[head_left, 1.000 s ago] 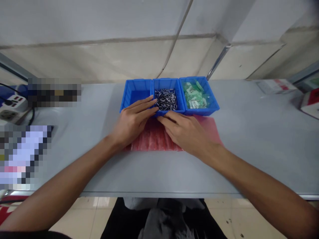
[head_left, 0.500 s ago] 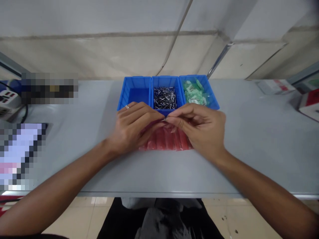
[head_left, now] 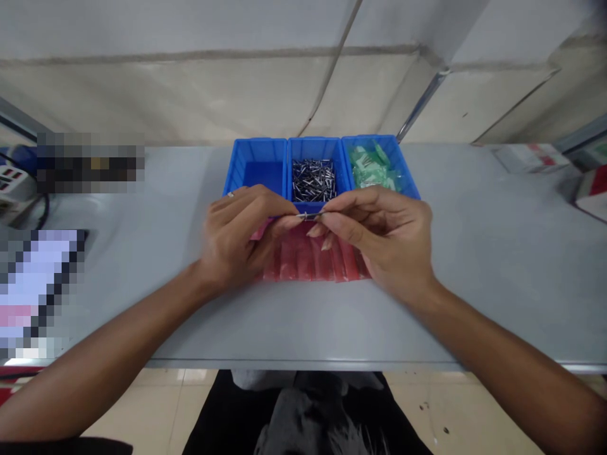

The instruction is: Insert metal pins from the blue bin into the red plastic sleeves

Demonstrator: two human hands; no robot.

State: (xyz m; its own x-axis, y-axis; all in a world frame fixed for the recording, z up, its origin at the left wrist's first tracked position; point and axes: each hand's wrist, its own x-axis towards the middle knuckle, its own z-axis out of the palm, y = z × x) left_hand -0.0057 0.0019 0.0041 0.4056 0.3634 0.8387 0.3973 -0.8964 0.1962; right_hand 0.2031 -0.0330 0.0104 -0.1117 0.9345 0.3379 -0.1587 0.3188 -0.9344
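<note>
Both hands meet over a red plastic sheet on the grey table. My left hand and my right hand each pinch an end of a small metal pin held level between their fingertips. Just behind them stand three blue bins side by side: the left bin looks bare inside, the middle bin holds a heap of metal pins, the right bin holds green and clear packets.
A power strip with a black cable lies at the far left. Boxes sit at the far right of the grey table. The table's front edge runs just below my forearms.
Both hands lifted from lying flat by the bins and the red sheet. Their fingers closed into pinches that now hold one pin between them, slightly higher than half a second ago.
</note>
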